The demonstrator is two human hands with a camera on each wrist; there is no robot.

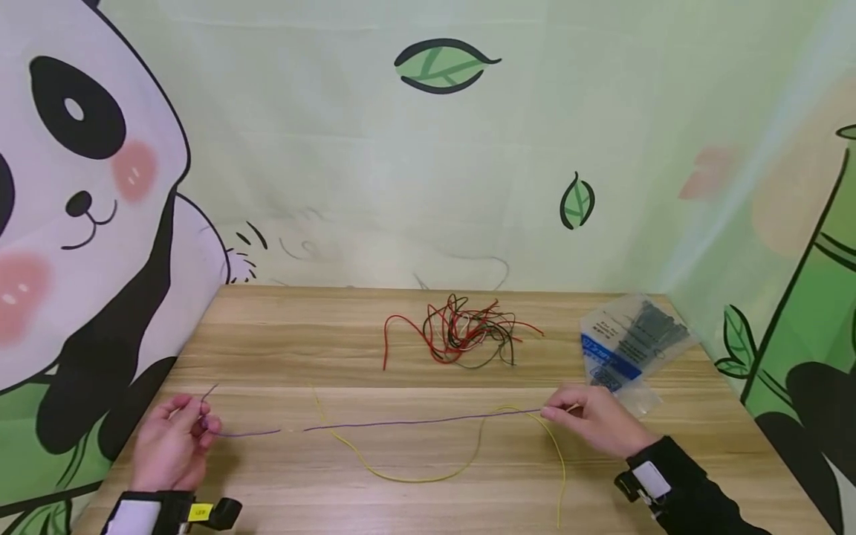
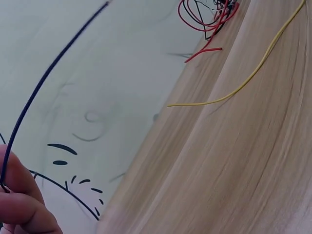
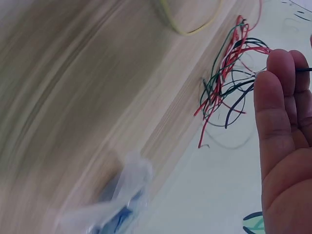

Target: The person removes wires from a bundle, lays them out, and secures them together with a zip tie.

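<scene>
Purple insulation shows first at the left hand (image 1: 174,442), whose curled thumb and fingers pinch the first purple wire (image 1: 250,433); one tail pokes up above them and another reaches out to the hand's right. The grip sits back from that second tip, probably so it stays free and points toward the other hand. How the wire passes between the fingers is hidden. Past the tip comes a small gap, where pale specks may be bare ends, too small to tell.

Right of the gap, the second purple wire (image 1: 414,422) runs nearly straight to the right hand, likely stiff enough to hold itself out. Between the hands, a yellow wire (image 1: 414,481) curves loosely on the tabletop (image 1: 267,342); one end trails nearer the person than the right hand. Farther off, between the hands, sits a tangle of red and dark wires (image 1: 461,334), perhaps set back to keep out of the way; single strands cannot be followed through it.

The right hand (image 1: 595,420) pinches the second wire's near end, a hold that seems to leave its length free; the right wrist view shows only a scrap of it behind the fingers. Just beyond that hand lies a clear bag (image 1: 611,360), its print and dark contents hard to make out.
</scene>
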